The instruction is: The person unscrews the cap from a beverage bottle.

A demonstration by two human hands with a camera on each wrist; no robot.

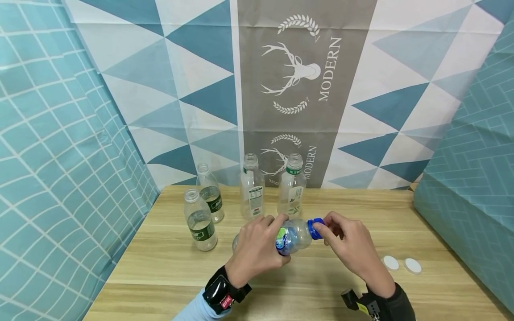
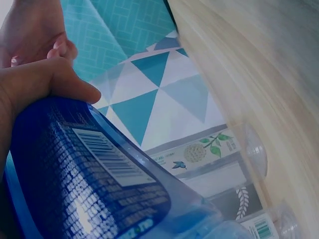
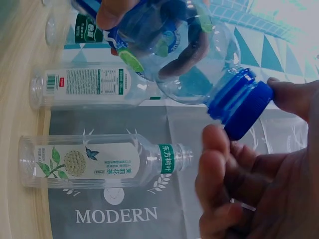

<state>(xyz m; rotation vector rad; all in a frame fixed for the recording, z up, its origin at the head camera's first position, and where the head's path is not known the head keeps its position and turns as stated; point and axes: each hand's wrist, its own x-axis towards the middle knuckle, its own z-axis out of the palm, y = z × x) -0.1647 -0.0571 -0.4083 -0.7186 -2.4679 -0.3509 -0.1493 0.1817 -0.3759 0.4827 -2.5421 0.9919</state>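
My left hand (image 1: 257,247) grips a clear plastic bottle (image 1: 299,236) with a blue label round its body, holding it nearly level above the table. In the left wrist view, the blue label (image 2: 94,184) shows a barcode, and the thumb lies along its top edge. At the bottle's right end sits a blue cap (image 1: 316,228), on the neck. My right hand (image 1: 351,243) pinches that cap between thumb and fingers. In the right wrist view, the cap (image 3: 251,109) is tilted along with the bottle, and a blue ring shows below it.
Behind my hands stand two capless tea bottles (image 1: 252,187) (image 1: 292,187). Two green-labelled capless bottles (image 1: 201,223) (image 1: 210,196) stand to the left. White caps (image 1: 391,263) (image 1: 412,266) lie right on the wooden table (image 1: 152,276). Patterned cloth (image 1: 201,89) hangs behind.
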